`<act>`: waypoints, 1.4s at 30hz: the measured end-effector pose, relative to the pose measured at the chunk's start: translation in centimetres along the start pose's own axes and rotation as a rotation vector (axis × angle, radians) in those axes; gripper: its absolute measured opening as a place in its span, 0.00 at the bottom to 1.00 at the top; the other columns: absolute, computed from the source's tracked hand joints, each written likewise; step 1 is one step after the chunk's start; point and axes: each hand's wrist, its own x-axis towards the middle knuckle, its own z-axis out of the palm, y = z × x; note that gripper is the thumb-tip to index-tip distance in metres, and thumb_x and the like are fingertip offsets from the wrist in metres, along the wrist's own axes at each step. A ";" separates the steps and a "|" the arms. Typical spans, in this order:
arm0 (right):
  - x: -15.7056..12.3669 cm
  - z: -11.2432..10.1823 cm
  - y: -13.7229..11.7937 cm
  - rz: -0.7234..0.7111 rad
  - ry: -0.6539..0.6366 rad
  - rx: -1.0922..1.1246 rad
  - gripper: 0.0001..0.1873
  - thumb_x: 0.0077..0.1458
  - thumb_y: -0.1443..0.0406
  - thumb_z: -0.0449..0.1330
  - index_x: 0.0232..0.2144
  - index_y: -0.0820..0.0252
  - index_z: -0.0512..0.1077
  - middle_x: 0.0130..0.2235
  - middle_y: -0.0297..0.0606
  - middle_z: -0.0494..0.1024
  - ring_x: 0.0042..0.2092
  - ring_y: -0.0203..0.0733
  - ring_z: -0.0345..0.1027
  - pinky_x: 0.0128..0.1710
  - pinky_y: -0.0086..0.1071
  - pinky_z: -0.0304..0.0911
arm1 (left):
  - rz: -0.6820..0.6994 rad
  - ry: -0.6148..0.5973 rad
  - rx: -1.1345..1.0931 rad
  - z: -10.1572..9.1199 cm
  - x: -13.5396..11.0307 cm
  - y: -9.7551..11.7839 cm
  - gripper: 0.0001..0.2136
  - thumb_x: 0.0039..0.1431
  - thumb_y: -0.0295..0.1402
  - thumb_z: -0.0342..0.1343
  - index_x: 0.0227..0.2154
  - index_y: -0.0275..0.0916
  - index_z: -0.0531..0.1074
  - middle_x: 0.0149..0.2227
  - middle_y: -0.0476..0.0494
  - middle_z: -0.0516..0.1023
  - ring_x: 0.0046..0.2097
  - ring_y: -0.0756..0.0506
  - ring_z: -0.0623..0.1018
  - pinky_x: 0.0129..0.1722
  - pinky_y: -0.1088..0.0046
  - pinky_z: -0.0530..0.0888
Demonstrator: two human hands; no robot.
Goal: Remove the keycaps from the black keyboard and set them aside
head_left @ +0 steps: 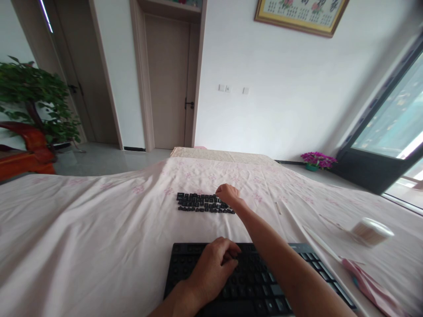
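Observation:
A black keyboard [254,275] lies at the near edge of the cloth, with many keys gone from its left part and keys still seated toward its right. My left hand [214,266] rests on that bared part, fingers bent, with a gap between thumb and forefinger and nothing seen in it. Farther off, several loose black keycaps [198,202] are laid out in rows. Over the right end of these rows is my right hand [228,192], its fingers curled together and pointing down. Whatever its fingertips hold is hidden. My right forearm crosses above the keyboard.
To the right stand a clear tub of cotton swabs [372,232] and a pink cloth-like item [373,286], with a thin white stick [322,242] beside it. A single swab [278,208] lies nearer the middle. Flowered cloth [132,229] covers the surface in folds.

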 end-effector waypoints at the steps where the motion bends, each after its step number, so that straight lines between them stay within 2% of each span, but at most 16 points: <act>1: -0.2 -0.2 0.0 -0.004 0.002 0.002 0.11 0.47 0.64 0.59 0.34 0.53 0.79 0.38 0.41 0.79 0.41 0.46 0.72 0.36 0.31 0.60 | 0.003 0.001 0.002 0.0 0.0 0.0 0.13 0.48 0.23 0.52 0.38 0.38 0.74 0.37 0.46 0.75 0.37 0.48 0.73 0.38 0.74 0.69; 4: -0.9 -0.9 -0.2 -0.027 0.021 0.020 0.12 0.52 0.60 0.57 0.34 0.56 0.78 0.37 0.42 0.79 0.40 0.45 0.72 0.35 0.30 0.59 | 0.017 0.005 0.012 0.0 -0.1 -0.1 0.13 0.48 0.23 0.53 0.37 0.39 0.74 0.37 0.47 0.75 0.37 0.49 0.74 0.38 0.74 0.69; 8: -3.0 -2.9 -0.7 -0.105 0.057 0.078 0.26 0.63 0.54 0.42 0.33 0.57 0.77 0.37 0.40 0.79 0.39 0.41 0.71 0.35 0.28 0.58 | 0.035 0.005 0.012 0.1 0.0 -0.4 0.13 0.49 0.22 0.52 0.37 0.39 0.74 0.36 0.47 0.75 0.36 0.49 0.74 0.38 0.75 0.69; 10: -4.9 -4.2 -0.8 -0.160 0.076 0.108 0.29 0.65 0.54 0.37 0.36 0.54 0.76 0.39 0.36 0.79 0.42 0.39 0.70 0.39 0.27 0.58 | 0.045 0.003 0.020 0.2 0.0 -0.5 0.13 0.50 0.23 0.52 0.38 0.38 0.73 0.36 0.47 0.75 0.36 0.49 0.74 0.38 0.75 0.70; 13: -8.4 -6.4 -0.6 -0.287 0.167 0.140 0.29 0.65 0.54 0.37 0.33 0.56 0.76 0.37 0.36 0.79 0.43 0.40 0.68 0.41 0.27 0.56 | 0.056 -0.001 0.044 0.2 0.0 -0.7 0.12 0.51 0.24 0.52 0.39 0.38 0.73 0.37 0.46 0.76 0.37 0.49 0.74 0.38 0.74 0.70; 17: -13.0 -8.0 1.1 -0.331 0.159 0.336 0.23 0.63 0.56 0.44 0.34 0.60 0.75 0.30 0.36 0.78 0.33 0.37 0.69 0.35 0.27 0.58 | 0.087 -0.010 0.094 0.3 -0.1 -0.8 0.11 0.52 0.25 0.51 0.39 0.39 0.72 0.38 0.47 0.75 0.36 0.49 0.74 0.39 0.73 0.70; 20: -15.8 -7.9 3.1 -0.322 0.150 0.604 0.18 0.59 0.55 0.50 0.38 0.61 0.73 0.31 0.36 0.78 0.27 0.34 0.68 0.29 0.27 0.61 | 0.097 -0.024 0.130 0.4 -0.1 -0.8 0.11 0.53 0.25 0.51 0.39 0.39 0.72 0.38 0.47 0.75 0.36 0.50 0.74 0.39 0.74 0.70; 22: -17.4 -7.5 4.5 -0.291 0.114 0.746 0.15 0.56 0.57 0.55 0.39 0.61 0.72 0.33 0.36 0.78 0.27 0.33 0.68 0.27 0.26 0.61 | 0.109 -0.029 0.166 0.4 -0.2 -0.7 0.10 0.53 0.25 0.51 0.38 0.39 0.72 0.38 0.47 0.75 0.37 0.50 0.74 0.40 0.74 0.70; 25: -19.5 -7.1 6.0 -0.243 0.061 0.857 0.13 0.55 0.60 0.56 0.38 0.62 0.72 0.36 0.39 0.78 0.28 0.33 0.68 0.26 0.25 0.61 | 0.124 -0.042 0.248 0.6 -0.3 -0.5 0.10 0.53 0.25 0.51 0.37 0.39 0.72 0.38 0.47 0.74 0.36 0.49 0.74 0.39 0.73 0.70; 29: -21.7 -6.5 7.3 -0.217 0.059 0.892 0.16 0.59 0.57 0.53 0.38 0.62 0.74 0.36 0.39 0.79 0.27 0.33 0.67 0.28 0.26 0.62 | 0.112 -0.039 0.337 1.2 -0.3 -0.1 0.10 0.53 0.24 0.50 0.36 0.40 0.72 0.38 0.47 0.73 0.35 0.50 0.74 0.39 0.73 0.70; 32: -22.7 -5.8 7.7 -0.231 0.073 0.927 0.19 0.61 0.54 0.50 0.38 0.62 0.74 0.34 0.39 0.79 0.23 0.32 0.62 0.24 0.26 0.60 | 0.083 -0.034 0.393 1.9 -0.4 0.3 0.12 0.51 0.23 0.52 0.37 0.41 0.72 0.37 0.48 0.73 0.36 0.49 0.74 0.38 0.73 0.69; 35: -23.2 -5.2 7.8 -0.282 0.024 0.908 0.21 0.62 0.53 0.49 0.35 0.62 0.75 0.32 0.39 0.79 0.21 0.30 0.59 0.20 0.25 0.56 | 0.080 -0.024 0.435 2.6 -0.7 0.8 0.13 0.50 0.23 0.54 0.39 0.43 0.72 0.37 0.49 0.74 0.40 0.47 0.73 0.39 0.73 0.69; 42: -23.8 -5.1 7.3 -0.437 -0.070 0.873 0.23 0.63 0.54 0.46 0.35 0.61 0.76 0.32 0.37 0.77 0.24 0.31 0.61 0.24 0.24 0.59 | 0.106 -0.056 0.434 2.5 -0.9 1.1 0.11 0.50 0.24 0.54 0.36 0.43 0.74 0.37 0.49 0.74 0.41 0.46 0.73 0.39 0.73 0.67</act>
